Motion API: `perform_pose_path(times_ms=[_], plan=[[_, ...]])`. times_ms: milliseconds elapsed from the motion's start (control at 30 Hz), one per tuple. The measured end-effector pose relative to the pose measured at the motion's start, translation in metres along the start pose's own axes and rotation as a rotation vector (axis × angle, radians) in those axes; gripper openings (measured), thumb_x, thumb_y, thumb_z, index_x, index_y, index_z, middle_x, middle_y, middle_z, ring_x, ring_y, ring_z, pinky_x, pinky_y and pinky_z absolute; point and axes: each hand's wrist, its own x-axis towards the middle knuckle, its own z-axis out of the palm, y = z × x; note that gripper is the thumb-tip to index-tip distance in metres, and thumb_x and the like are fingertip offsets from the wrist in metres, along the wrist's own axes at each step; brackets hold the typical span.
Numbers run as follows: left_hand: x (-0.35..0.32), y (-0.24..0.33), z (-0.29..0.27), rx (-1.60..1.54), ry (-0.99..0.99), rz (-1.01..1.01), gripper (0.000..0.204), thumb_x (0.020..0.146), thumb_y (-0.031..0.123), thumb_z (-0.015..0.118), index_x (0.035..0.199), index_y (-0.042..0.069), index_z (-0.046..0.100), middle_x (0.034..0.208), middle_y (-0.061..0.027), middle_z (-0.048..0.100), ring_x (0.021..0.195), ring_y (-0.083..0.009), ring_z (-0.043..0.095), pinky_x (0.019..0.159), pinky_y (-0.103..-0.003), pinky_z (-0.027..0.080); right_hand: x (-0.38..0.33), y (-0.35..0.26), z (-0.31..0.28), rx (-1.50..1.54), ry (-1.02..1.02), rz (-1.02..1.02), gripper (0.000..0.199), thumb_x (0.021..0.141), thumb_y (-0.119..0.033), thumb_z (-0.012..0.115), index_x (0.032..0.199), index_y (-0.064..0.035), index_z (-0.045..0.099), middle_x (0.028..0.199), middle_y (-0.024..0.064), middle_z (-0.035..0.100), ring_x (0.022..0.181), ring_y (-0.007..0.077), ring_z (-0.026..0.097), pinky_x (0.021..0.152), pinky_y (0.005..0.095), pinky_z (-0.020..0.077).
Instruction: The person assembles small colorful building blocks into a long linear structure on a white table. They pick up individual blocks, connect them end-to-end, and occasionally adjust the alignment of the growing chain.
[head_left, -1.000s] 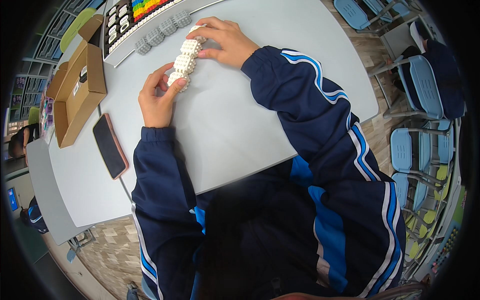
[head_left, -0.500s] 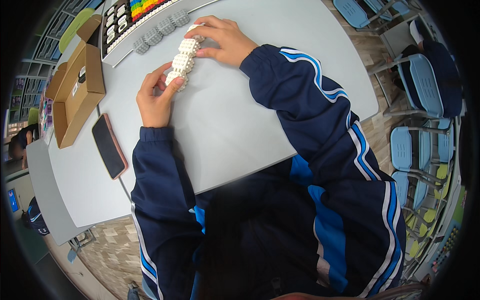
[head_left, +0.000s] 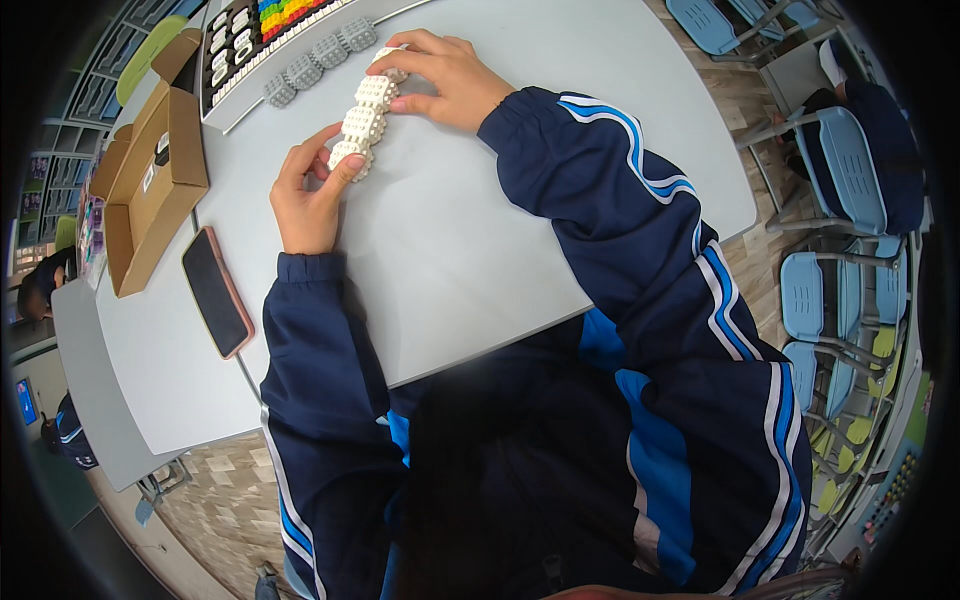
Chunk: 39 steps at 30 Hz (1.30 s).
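A chain of white studded building blocks (head_left: 362, 124) runs slantwise between my two hands, over the pale table. My left hand (head_left: 308, 192) is closed on its near end, thumb on one side and fingers on the other. My right hand (head_left: 448, 82) grips the far end, partly covering the last block. Just beyond the chain, a similar row of grey studded blocks (head_left: 303, 72) lies along the front of a sorting tray (head_left: 262, 80).
Coloured and black-and-white pieces fill the tray. Left of it stands an open cardboard box (head_left: 150, 190) with a small item inside. A dark-screened phone (head_left: 217, 292) lies on the table (head_left: 480, 270). Blue chairs (head_left: 853, 170) stand to the right.
Almost nothing differs. The whole scene has shifted very slightly to the left in view, and both hands keep their hold on the white chain.
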Motion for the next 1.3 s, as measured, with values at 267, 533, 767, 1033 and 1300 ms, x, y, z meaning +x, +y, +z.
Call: perform_pose_path(times_ms=[267, 533, 767, 1033, 1300], plan=[[0.000, 0.000, 0.001, 0.014, -0.003, -0.016, 0.045, 0.076, 0.026, 0.084, 0.116, 0.009, 0.072, 0.082, 0.0018, 0.050, 0.073, -0.0106, 0.044, 0.071, -0.024, 0.042, 0.000, 0.000, -0.001, -0.007, 0.010, -0.004, 0.042, 0.085, -0.026, 0.073, 0.125, -0.0256, 0.063, 0.136, 0.0055, 0.052, 0.121, 0.0290, 0.052, 0.109, 0.0437, 0.0321], [0.000, -0.002, 0.000, 0.027, -0.005, -0.024, 0.048, 0.076, 0.029, 0.083, 0.118, 0.009, 0.071, 0.082, 0.0018, 0.050, 0.073, -0.0108, 0.044, 0.071, -0.024, 0.042, 0.000, -0.003, -0.002, 0.016, 0.027, 0.003, 0.052, 0.084, -0.023, 0.074, 0.133, -0.0232, 0.057, 0.132, 0.0064, 0.054, 0.121, 0.0294, 0.051, 0.109, 0.0430, 0.0335], [0.001, 0.000, 0.000, 0.084, -0.017, 0.010, 0.042, 0.085, 0.023, 0.076, 0.122, 0.006, 0.067, 0.080, 0.0043, 0.050, 0.075, -0.0073, 0.045, 0.073, -0.022, 0.040, 0.002, -0.004, -0.004, 0.062, 0.036, -0.008, 0.067, 0.082, -0.023, 0.076, 0.142, -0.0212, 0.046, 0.131, 0.0092, 0.055, 0.119, 0.0322, 0.053, 0.107, 0.0446, 0.0359], [0.001, -0.002, 0.000, 0.025, -0.008, -0.012, 0.050, 0.077, 0.028, 0.083, 0.120, 0.007, 0.068, 0.088, 0.0019, 0.052, 0.075, -0.0105, 0.043, 0.073, -0.024, 0.042, 0.002, 0.000, -0.002, 0.050, 0.073, -0.018, 0.073, 0.078, -0.023, 0.079, 0.142, -0.0202, 0.045, 0.133, 0.0113, 0.052, 0.121, 0.0334, 0.052, 0.107, 0.0440, 0.0371], [-0.003, 0.010, 0.002, 0.015, 0.218, 0.014, 0.036, 0.081, 0.023, 0.079, 0.110, 0.005, 0.068, 0.095, -0.0009, 0.060, 0.075, -0.0095, 0.047, 0.076, -0.025, 0.043, 0.003, 0.001, -0.002, 0.086, 0.072, 0.007, 0.069, 0.075, -0.021, 0.080, 0.138, -0.0181, 0.051, 0.133, 0.0107, 0.052, 0.123, 0.0329, 0.051, 0.106, 0.0430, 0.0404]])
